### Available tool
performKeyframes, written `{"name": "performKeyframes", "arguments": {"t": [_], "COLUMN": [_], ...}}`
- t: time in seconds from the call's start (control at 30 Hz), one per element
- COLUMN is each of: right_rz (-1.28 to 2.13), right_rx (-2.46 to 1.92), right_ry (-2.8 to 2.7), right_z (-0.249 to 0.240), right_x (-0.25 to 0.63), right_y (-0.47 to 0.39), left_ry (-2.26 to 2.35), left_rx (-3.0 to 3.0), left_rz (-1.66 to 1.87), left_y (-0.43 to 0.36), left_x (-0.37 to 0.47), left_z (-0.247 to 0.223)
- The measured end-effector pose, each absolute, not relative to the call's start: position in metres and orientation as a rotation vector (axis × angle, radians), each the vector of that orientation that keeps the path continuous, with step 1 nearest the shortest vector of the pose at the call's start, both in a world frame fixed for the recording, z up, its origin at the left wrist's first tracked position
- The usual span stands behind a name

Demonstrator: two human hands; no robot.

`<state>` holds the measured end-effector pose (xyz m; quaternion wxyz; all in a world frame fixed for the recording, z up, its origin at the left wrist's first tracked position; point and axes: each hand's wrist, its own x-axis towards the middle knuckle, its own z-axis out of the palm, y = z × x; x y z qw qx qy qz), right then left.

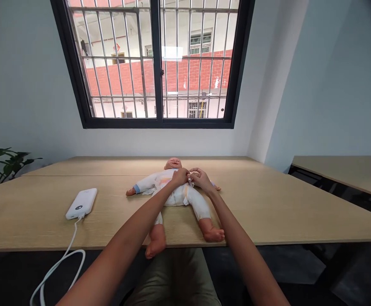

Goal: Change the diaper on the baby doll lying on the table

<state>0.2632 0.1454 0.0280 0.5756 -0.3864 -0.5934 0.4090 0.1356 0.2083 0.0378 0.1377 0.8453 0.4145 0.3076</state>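
Note:
A baby doll (176, 199) in white clothing with blue cuffs lies on its back on the wooden table (268, 204), head toward the window and bare feet at the front edge. Over the doll's chest, my left hand (181, 176) has its fingers closed on the white clothing. Close beside it on the right, my right hand (200, 177) pinches a white piece of the same clothing. The fingertips of both hands nearly meet. My left forearm crosses over one leg of the doll and hides part of it.
A white power bank (82, 204) with a white cable (72, 242) lies on the table's left side, the cable hanging over the front edge. A green plant (8, 163) stands at the far left. Behind the table is a barred window (158, 123); another table (348, 172) is at the right.

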Motion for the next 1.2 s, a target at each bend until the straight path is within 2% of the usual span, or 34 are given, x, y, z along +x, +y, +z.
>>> {"name": "performKeyframes", "arguments": {"t": [0.23,0.43,0.73,0.87,1.0,1.07,1.2], "right_rz": [0.969,0.976,0.878,0.897,0.822,0.811,0.903], "right_rx": [-0.944,-0.978,-1.035,-1.003,-0.954,-0.929,-0.927], "right_ry": [-1.427,-1.444,-1.674,-1.585,-1.367,-1.313,-1.445], "right_z": [0.024,0.024,0.017,0.019,0.029,0.034,0.033], "right_x": [0.251,0.242,0.227,0.229,0.242,0.245,0.239], "right_y": [0.145,0.16,0.171,0.166,0.162,0.161,0.156], "left_ry": [1.262,1.164,1.11,0.937,1.115,1.298,1.574], "left_rx": [2.402,2.804,2.892,2.656,2.239,2.185,2.173], "left_rz": [1.312,0.966,0.869,1.142,1.552,1.478,1.038], "left_y": [0.176,0.118,0.104,0.109,0.131,0.147,0.177], "left_x": [0.096,0.068,0.066,0.058,0.033,0.013,-0.024], "left_z": [0.042,0.016,0.003,0.009,0.012,0.011,0.004]}}
